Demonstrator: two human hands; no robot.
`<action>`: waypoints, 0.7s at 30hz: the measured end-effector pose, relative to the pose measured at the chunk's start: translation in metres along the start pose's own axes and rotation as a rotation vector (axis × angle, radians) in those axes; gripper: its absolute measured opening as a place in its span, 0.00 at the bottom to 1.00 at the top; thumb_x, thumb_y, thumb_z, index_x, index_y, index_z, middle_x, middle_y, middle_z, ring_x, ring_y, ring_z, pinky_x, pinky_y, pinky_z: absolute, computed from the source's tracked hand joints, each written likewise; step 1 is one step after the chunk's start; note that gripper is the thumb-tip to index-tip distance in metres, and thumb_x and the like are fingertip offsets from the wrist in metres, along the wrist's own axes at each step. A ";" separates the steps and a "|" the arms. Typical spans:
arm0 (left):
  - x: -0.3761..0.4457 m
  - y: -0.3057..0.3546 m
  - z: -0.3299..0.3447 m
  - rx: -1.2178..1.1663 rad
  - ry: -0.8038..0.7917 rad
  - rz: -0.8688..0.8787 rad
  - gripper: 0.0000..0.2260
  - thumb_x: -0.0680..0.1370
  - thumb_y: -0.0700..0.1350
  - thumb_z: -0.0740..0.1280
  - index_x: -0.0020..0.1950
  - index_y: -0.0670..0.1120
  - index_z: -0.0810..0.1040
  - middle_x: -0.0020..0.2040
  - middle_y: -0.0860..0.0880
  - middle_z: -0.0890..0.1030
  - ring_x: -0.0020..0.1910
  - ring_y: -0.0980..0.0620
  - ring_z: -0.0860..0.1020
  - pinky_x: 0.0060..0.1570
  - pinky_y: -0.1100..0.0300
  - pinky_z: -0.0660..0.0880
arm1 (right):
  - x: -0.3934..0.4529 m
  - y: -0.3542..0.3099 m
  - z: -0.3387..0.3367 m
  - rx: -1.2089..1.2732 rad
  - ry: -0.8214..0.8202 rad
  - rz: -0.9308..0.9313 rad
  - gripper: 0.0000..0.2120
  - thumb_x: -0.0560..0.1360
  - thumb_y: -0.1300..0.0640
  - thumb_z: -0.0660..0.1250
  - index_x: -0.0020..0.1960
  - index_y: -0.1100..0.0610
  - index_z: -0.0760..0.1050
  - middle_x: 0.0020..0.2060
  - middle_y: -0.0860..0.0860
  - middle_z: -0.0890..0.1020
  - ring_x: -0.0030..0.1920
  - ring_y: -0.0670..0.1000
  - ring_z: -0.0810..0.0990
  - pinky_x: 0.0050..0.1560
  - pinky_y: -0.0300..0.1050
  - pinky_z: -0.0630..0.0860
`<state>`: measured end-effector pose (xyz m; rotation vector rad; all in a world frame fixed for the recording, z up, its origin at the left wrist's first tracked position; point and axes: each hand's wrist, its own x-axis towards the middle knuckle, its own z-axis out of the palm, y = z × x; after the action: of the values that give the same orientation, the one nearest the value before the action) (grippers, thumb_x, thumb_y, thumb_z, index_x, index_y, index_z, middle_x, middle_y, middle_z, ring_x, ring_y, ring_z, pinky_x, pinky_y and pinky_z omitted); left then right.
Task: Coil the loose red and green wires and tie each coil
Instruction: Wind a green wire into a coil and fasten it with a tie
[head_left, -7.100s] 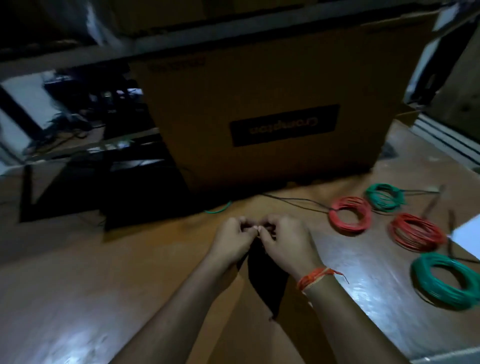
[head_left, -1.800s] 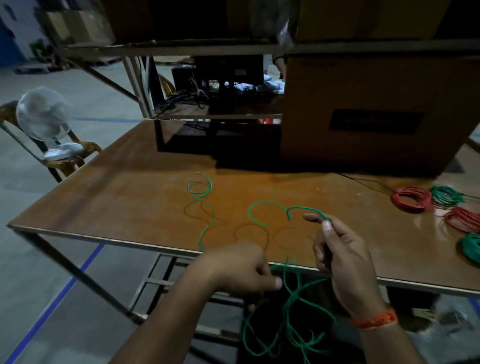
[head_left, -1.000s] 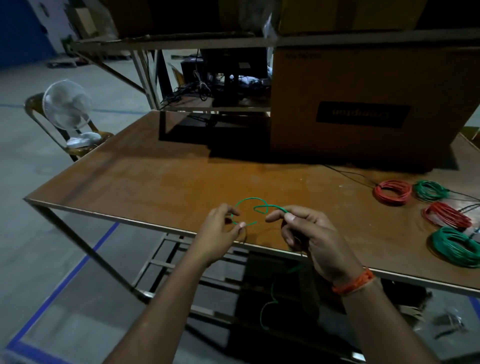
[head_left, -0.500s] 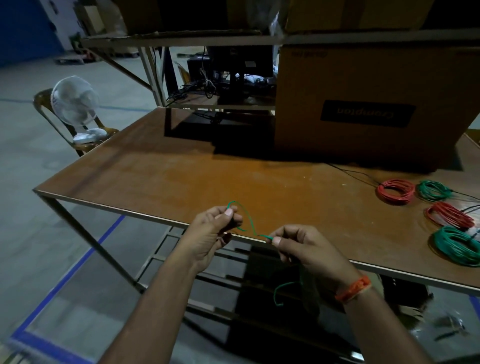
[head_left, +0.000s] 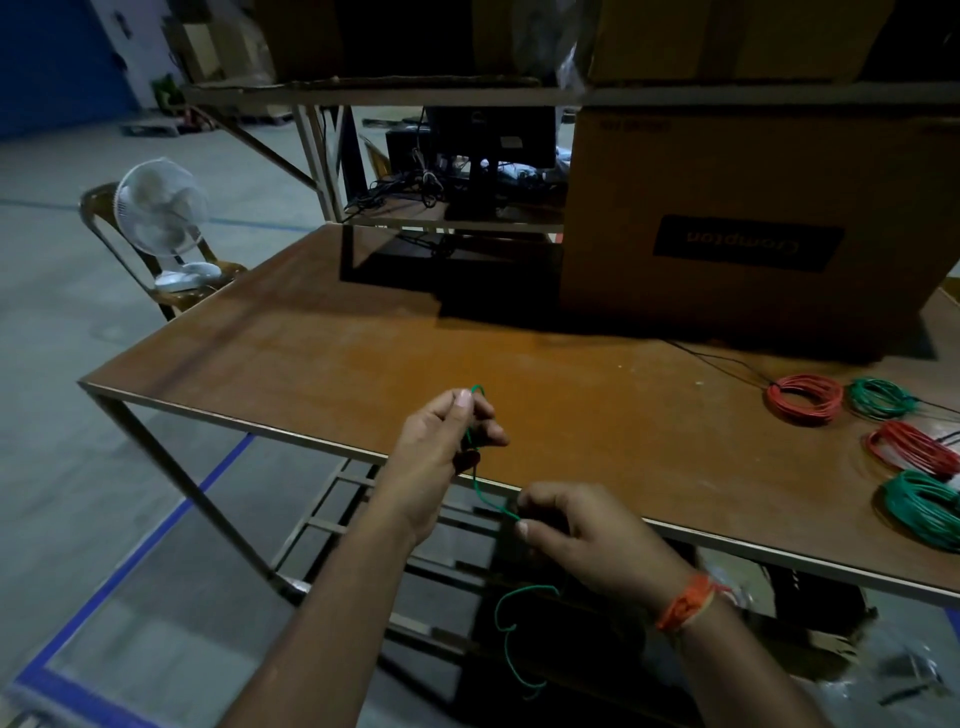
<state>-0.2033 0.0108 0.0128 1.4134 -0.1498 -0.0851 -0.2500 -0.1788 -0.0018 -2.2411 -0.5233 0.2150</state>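
Four finished coils are seen on the right side of the surface (head_left: 322, 364): a red coil (head_left: 804, 398) beside a green coil (head_left: 879, 398) farther back, then a second red coil (head_left: 914, 448) and a second green coil (head_left: 922, 508) nearer the front edge. Each is wound into a neat ring; whether each one is tied cannot be told from here. One loose green wire (head_left: 485, 496) is left to be dealt with, and its coiling is judged to be barely begun, since no full loop is yet formed in the hands.

One end of this wire is pinched by the left hand (head_left: 447, 441), between thumb and fingers, just above the front edge of the surface, with a short hooked tip showing above the fingertips. From there the thin strand is drawn down to the right hand (head_left: 582, 540), whose grip is pressed together on it in front of and slightly below the edge. Below the right hand the remainder is left hanging under the surface in a loose, kinked curl. No loose red wire is visible.
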 end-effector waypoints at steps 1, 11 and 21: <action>0.001 -0.002 -0.001 0.093 -0.007 0.041 0.15 0.85 0.54 0.59 0.47 0.47 0.79 0.40 0.46 0.83 0.44 0.48 0.82 0.46 0.52 0.70 | 0.001 -0.004 0.001 0.001 0.028 -0.025 0.04 0.81 0.57 0.67 0.47 0.53 0.79 0.36 0.46 0.84 0.36 0.41 0.80 0.38 0.35 0.72; -0.003 -0.013 -0.008 0.288 -0.156 0.022 0.21 0.82 0.55 0.60 0.40 0.40 0.77 0.23 0.46 0.72 0.19 0.54 0.67 0.21 0.64 0.65 | 0.011 -0.019 -0.010 0.047 0.467 -0.127 0.04 0.76 0.55 0.74 0.44 0.50 0.80 0.31 0.42 0.79 0.31 0.43 0.75 0.33 0.40 0.71; 0.000 -0.003 -0.012 -0.027 -0.295 -0.182 0.16 0.83 0.49 0.61 0.43 0.39 0.79 0.25 0.50 0.64 0.23 0.57 0.59 0.25 0.65 0.56 | 0.032 -0.009 -0.008 0.103 0.384 -0.008 0.09 0.81 0.53 0.68 0.43 0.51 0.82 0.27 0.49 0.74 0.29 0.44 0.69 0.31 0.46 0.65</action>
<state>-0.2013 0.0217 0.0084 1.3798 -0.2618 -0.4454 -0.2217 -0.1654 0.0108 -2.1087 -0.3057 -0.1869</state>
